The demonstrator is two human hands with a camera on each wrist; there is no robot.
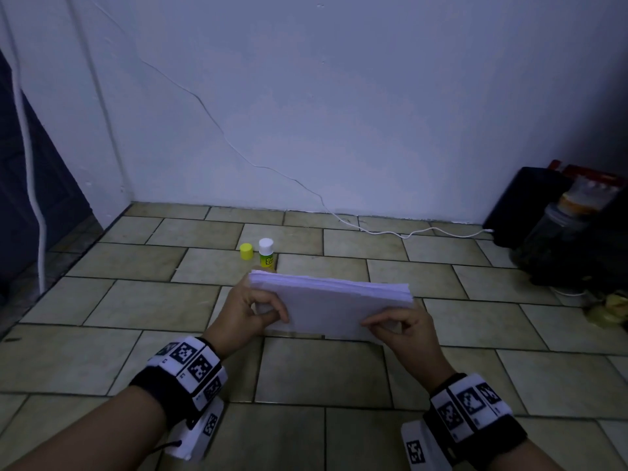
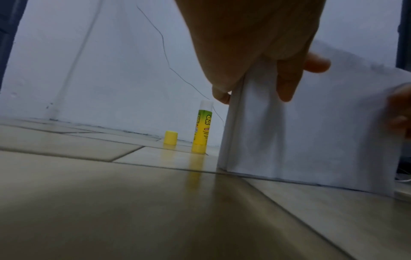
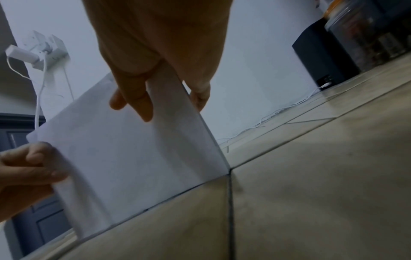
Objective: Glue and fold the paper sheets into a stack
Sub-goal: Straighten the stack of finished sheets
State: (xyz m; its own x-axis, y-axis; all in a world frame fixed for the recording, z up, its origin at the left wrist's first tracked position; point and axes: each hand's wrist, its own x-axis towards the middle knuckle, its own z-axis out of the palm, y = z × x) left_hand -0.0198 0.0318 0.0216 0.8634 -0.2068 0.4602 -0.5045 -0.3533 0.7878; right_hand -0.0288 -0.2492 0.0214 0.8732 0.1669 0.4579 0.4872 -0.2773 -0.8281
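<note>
Your left hand (image 1: 243,309) and right hand (image 1: 404,329) each pinch one end of the paper stack (image 1: 331,305), thumb in front and fingers behind. The stack stands on its lower edge on the tiled floor (image 1: 339,372), tilted slightly. Just beyond it, the glue stick (image 1: 266,252) stands upright with its yellow cap (image 1: 246,251) beside it. A white cable (image 1: 380,231) runs along the wall's base.

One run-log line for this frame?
both hands grip paper stack upright on floor | left hand | right hand | glue stick uncapped
</note>
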